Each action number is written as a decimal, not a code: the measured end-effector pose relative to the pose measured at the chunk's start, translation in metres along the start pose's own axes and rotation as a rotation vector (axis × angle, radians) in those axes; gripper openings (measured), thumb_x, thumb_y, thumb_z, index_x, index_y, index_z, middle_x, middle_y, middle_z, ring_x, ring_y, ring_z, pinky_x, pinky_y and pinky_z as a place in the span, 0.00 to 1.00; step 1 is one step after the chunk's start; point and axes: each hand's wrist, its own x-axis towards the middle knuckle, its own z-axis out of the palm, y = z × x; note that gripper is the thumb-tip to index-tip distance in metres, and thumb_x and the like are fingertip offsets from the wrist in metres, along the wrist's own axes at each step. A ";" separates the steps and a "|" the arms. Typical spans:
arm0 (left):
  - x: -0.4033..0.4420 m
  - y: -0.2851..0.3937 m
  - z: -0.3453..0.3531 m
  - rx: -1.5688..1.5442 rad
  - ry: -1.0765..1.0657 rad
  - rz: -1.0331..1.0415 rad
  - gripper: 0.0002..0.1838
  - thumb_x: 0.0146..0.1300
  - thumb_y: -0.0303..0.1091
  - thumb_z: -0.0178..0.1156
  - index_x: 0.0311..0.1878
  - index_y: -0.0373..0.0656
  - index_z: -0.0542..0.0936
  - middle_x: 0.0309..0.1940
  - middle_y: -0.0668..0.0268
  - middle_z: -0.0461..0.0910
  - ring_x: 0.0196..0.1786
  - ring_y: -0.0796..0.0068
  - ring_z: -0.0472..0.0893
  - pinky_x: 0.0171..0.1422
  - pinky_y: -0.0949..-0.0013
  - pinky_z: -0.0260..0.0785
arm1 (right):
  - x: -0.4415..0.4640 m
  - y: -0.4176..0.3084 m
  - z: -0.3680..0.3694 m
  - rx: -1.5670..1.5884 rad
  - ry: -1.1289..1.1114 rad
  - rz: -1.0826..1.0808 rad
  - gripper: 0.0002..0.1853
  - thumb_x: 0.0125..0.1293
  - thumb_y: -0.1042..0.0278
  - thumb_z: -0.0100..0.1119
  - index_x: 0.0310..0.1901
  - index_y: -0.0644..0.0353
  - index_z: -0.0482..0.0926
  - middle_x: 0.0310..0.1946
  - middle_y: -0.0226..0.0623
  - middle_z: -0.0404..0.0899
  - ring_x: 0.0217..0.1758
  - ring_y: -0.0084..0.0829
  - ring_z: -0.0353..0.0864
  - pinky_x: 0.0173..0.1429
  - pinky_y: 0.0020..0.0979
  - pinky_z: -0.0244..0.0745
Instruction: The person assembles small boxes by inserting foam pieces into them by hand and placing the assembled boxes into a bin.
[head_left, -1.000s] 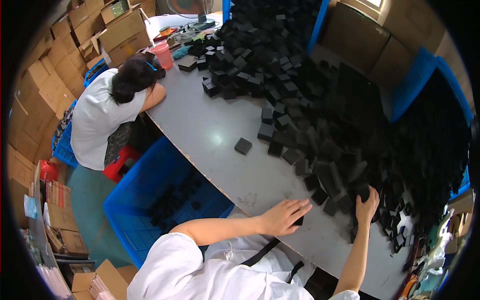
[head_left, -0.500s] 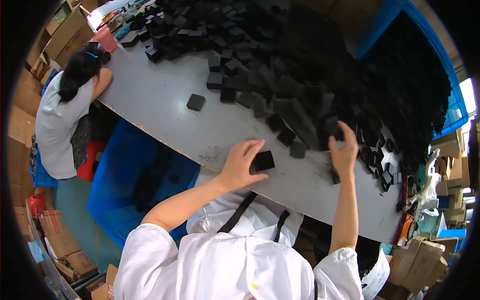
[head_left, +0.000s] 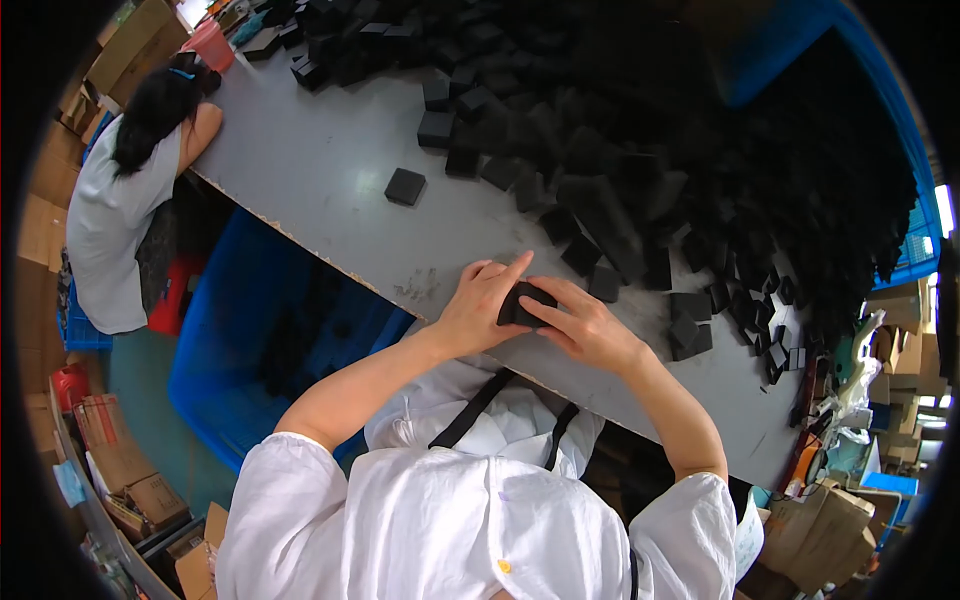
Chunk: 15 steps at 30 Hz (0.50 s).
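A black square block (head_left: 528,303) is between my two hands, close to the near edge of the grey table (head_left: 345,215). My left hand (head_left: 483,308) grips its left side, thumb low and fingers along the far side. From the right, my right hand (head_left: 592,328) has its fingers closed over the same block, partly hiding it. Whether it is one block or several pressed together I cannot make out. Beyond my hands a loose black block (head_left: 405,187) lies apart. To the right of my right hand sits a small group of black blocks (head_left: 690,325).
A large heap of black blocks (head_left: 530,140) covers the far and right side. Blue crates stand below the table at left (head_left: 205,370) and at the far right (head_left: 905,130). Another person (head_left: 125,220) leans on the table at left, near a pink cup (head_left: 209,45).
My right hand has come left from beside the heap to the block at my left hand and closed on it. My left hand has also closed in on the block.
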 end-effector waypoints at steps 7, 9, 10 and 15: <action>0.000 0.005 0.000 0.016 -0.005 0.020 0.51 0.46 0.39 0.78 0.75 0.43 0.63 0.49 0.63 0.78 0.57 0.62 0.75 0.72 0.50 0.56 | -0.002 0.000 0.008 0.062 0.019 0.074 0.26 0.52 0.78 0.70 0.56 0.60 0.81 0.61 0.52 0.74 0.62 0.54 0.76 0.63 0.46 0.77; 0.005 0.001 -0.001 0.040 0.006 0.079 0.47 0.45 0.39 0.77 0.72 0.46 0.68 0.50 0.63 0.79 0.58 0.63 0.75 0.72 0.51 0.57 | -0.001 0.000 0.013 0.008 0.061 0.057 0.26 0.51 0.79 0.70 0.55 0.60 0.82 0.61 0.52 0.74 0.62 0.54 0.76 0.62 0.46 0.77; 0.002 0.001 0.001 0.052 0.022 0.075 0.47 0.45 0.39 0.77 0.72 0.46 0.68 0.50 0.63 0.79 0.58 0.63 0.75 0.72 0.51 0.57 | -0.006 -0.003 0.019 -0.041 0.099 0.071 0.26 0.50 0.80 0.70 0.55 0.60 0.82 0.61 0.52 0.75 0.62 0.55 0.76 0.61 0.47 0.78; -0.015 -0.011 -0.043 -0.056 -0.151 -0.027 0.42 0.49 0.44 0.77 0.69 0.48 0.72 0.54 0.59 0.79 0.62 0.57 0.73 0.75 0.51 0.54 | 0.017 -0.011 0.032 0.093 0.092 -0.004 0.29 0.48 0.67 0.79 0.55 0.60 0.83 0.59 0.51 0.78 0.66 0.56 0.74 0.66 0.51 0.74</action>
